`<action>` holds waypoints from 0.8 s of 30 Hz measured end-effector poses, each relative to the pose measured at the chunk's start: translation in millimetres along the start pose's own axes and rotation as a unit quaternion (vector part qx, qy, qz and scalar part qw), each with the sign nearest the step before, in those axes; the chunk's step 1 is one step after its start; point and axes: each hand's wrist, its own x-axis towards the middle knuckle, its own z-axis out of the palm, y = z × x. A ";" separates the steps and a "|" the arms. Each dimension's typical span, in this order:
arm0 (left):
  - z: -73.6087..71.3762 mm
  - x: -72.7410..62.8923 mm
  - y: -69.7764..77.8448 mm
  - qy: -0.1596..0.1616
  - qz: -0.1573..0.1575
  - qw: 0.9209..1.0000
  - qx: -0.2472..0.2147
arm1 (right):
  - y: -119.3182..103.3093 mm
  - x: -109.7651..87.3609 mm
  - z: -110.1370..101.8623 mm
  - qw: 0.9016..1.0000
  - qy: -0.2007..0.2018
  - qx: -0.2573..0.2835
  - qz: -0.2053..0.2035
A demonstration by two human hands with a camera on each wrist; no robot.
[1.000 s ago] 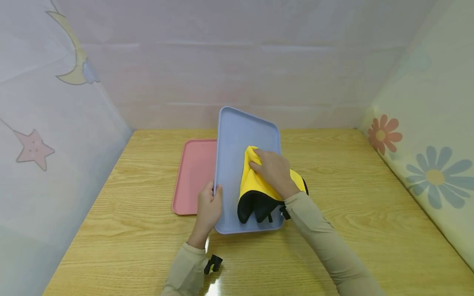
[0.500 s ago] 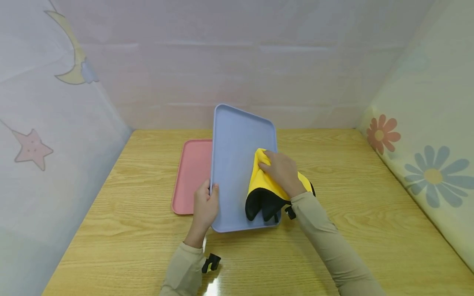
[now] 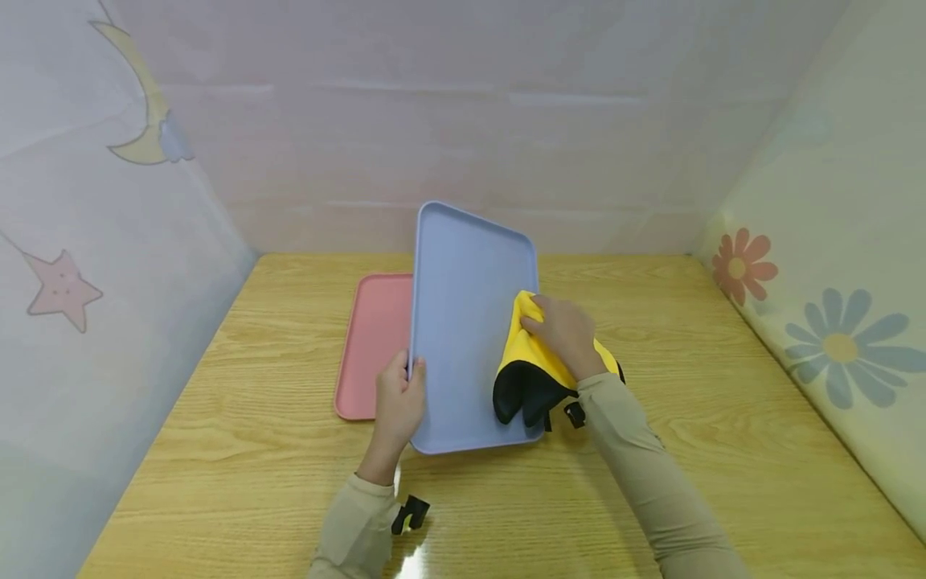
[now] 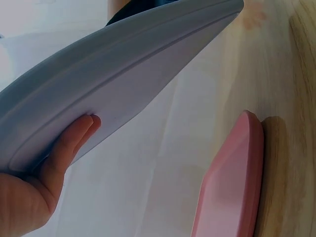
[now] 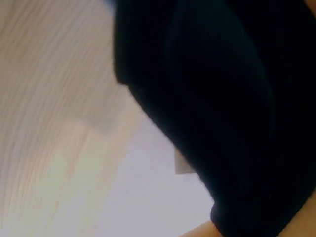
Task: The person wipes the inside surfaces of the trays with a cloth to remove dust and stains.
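A blue rectangular tray (image 3: 466,322) is held up at a tilt above the table, its inner face toward me. My left hand (image 3: 399,402) grips its left edge, thumb on the inner side; the left wrist view shows fingers (image 4: 74,138) against the tray's underside. My right hand (image 3: 567,334) holds a bunched yellow cloth (image 3: 528,350) with black edging and underside against the lower right of the tray. In the right wrist view the dark cloth (image 5: 212,108) fills much of the picture and hides the fingers.
A pink tray (image 3: 369,354) lies on the wooden table (image 3: 253,450), partly behind the blue tray. Printed fabric walls (image 3: 470,145) stand at the back and both sides. Black straps (image 3: 412,513) hang by the wrists.
My right hand has moved the yellow cloth rightward across the blue tray toward its right edge. The blue tray and my left hand have shifted slightly left.
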 end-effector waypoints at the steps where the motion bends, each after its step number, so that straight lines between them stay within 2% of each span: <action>1: 0.6 -0.4 -0.3 0.001 0.001 1.000 -0.001 | 0.0 -0.3 0.5 1.000 -0.001 0.002 0.001; 10: 6.6 -1.7 -2.3 0.001 0.002 1.000 -0.006 | -13.1 -4.2 1.4 1.000 -0.005 0.006 -0.006; 24: 9.3 -2.5 -4.0 0.010 0.000 1.000 -0.010 | -41.6 -9.7 2.5 0.999 0.015 0.017 -0.045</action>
